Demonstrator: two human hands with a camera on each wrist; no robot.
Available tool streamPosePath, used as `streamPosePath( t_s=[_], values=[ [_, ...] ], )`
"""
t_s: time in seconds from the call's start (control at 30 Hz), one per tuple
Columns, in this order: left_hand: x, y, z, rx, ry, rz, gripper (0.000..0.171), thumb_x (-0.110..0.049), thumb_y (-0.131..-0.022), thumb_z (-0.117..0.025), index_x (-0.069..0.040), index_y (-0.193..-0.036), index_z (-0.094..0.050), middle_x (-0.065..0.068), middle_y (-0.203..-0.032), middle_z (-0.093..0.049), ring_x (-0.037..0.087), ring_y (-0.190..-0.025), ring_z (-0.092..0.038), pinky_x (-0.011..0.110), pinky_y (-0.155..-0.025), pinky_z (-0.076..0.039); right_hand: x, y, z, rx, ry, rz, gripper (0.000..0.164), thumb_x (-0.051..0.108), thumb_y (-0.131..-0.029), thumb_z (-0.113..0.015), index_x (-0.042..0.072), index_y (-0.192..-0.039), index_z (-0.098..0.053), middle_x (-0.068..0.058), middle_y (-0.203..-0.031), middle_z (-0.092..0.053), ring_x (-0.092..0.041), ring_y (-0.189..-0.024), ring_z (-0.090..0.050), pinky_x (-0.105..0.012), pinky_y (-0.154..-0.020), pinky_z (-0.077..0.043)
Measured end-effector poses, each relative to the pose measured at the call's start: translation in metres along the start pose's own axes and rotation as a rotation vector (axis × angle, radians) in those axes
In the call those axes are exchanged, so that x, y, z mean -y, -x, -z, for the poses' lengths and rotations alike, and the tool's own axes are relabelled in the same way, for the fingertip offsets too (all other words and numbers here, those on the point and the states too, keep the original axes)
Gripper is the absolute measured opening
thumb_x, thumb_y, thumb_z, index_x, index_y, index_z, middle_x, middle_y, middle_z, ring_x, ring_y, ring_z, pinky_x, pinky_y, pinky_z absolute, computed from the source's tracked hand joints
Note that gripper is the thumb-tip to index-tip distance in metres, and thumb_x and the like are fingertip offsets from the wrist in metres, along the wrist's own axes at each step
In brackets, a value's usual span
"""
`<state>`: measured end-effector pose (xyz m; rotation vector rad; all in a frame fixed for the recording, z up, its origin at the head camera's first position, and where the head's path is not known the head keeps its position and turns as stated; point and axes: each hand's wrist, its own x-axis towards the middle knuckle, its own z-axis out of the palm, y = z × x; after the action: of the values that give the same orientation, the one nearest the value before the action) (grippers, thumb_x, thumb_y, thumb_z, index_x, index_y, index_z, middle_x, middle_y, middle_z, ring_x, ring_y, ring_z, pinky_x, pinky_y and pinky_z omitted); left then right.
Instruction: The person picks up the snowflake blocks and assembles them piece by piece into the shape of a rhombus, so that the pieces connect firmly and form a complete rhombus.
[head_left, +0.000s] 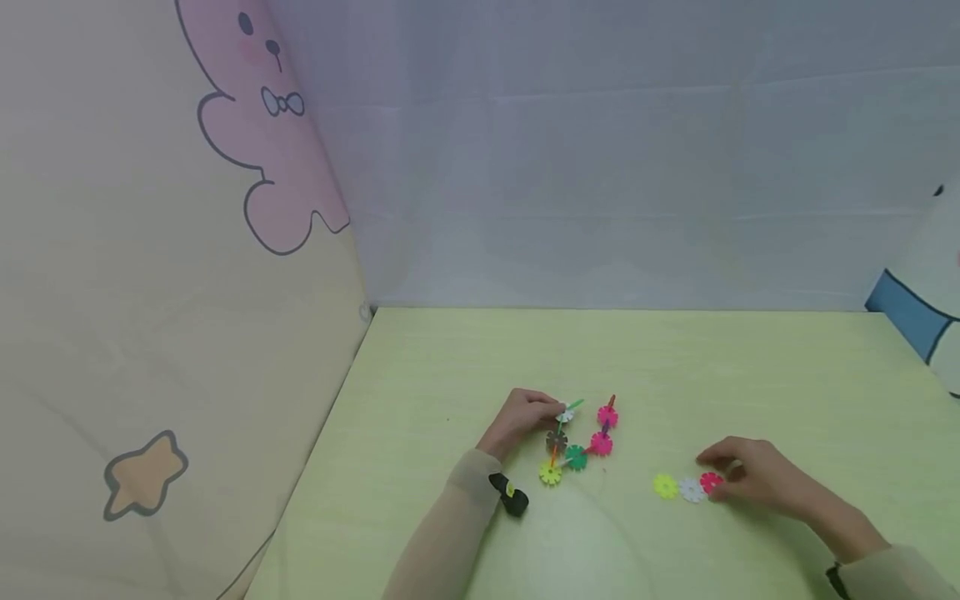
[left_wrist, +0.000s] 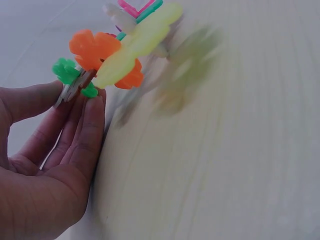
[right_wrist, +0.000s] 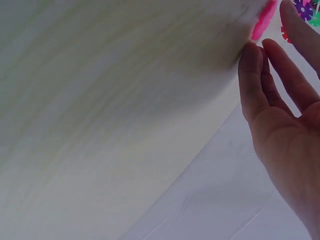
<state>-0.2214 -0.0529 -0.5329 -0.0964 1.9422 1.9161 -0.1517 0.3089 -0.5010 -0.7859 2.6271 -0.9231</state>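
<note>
In the head view my left hand pinches a white snowflake disc at one end of a chain of interlocked plastic discs. The chain bends in a U, with a dark grey disc, a yellow disc, a green disc and pink discs. Other discs stand edge-on between them, such as an orange disc in the left wrist view. My right hand reaches over a loose pinkish-red disc, thumb and fingers apart around it. Fingertips touch its edge in the right wrist view.
A loose yellow disc and a loose white disc lie left of the pinkish-red one. The pale table meets a plain curtain behind and a printed cloth at the left. A black wristband circles the left sleeve.
</note>
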Motion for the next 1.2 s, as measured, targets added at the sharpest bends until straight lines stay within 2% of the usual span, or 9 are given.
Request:
streamPosePath(
  t_s=[0.2,0.47,0.63,1.2],
  values=[
    [0.0000,-0.0011,-0.0009,-0.001,0.012,-0.007,0.014,-0.010,-0.082,-0.075,0.002,-0.089,-0.073,0.012,-0.080,-0.070,0.019,-0.070,-0.068,0.031,-0.072,-0.053,-0.0005,0.0009,-0.0055,-0.052,0.026,-0.008,0.039,0.020,-0.068,-0.085,0.002,-0.099,-0.069,0.000,-0.094,-0.065,-0.010,-0.081,-0.059,-0.028,-0.067,-0.052],
    [0.0036,-0.0039,-0.0044,0.006,0.019,-0.011,0.014,-0.009,-0.082,-0.075,0.003,-0.088,-0.073,0.012,-0.081,-0.070,0.019,-0.071,-0.068,0.031,-0.072,-0.053,-0.0041,0.0065,-0.0072,-0.065,0.094,-0.079,0.027,0.019,-0.066,-0.086,0.011,-0.086,-0.069,0.006,-0.086,-0.063,-0.011,-0.076,-0.058,-0.029,-0.066,-0.051],
    [0.0040,-0.0054,-0.0058,0.005,0.011,-0.009,0.013,-0.010,-0.082,-0.075,0.002,-0.087,-0.073,0.012,-0.082,-0.070,0.019,-0.072,-0.068,0.031,-0.071,-0.053,-0.0046,0.0067,-0.0077,-0.087,0.109,-0.077,0.027,0.017,-0.065,-0.087,0.013,-0.083,-0.068,0.009,-0.082,-0.060,-0.008,-0.075,-0.056,-0.029,-0.066,-0.051],
    [0.0075,-0.0051,-0.0041,-0.011,-0.009,-0.004,0.015,-0.012,-0.082,-0.075,0.001,-0.088,-0.073,0.011,-0.081,-0.069,0.018,-0.071,-0.067,0.030,-0.070,-0.053,0.0035,0.0023,-0.0073,-0.046,0.079,-0.115,0.027,0.015,-0.067,-0.086,0.014,-0.082,-0.063,0.008,-0.078,-0.054,-0.009,-0.073,-0.051,-0.028,-0.064,-0.048]
  ],
)
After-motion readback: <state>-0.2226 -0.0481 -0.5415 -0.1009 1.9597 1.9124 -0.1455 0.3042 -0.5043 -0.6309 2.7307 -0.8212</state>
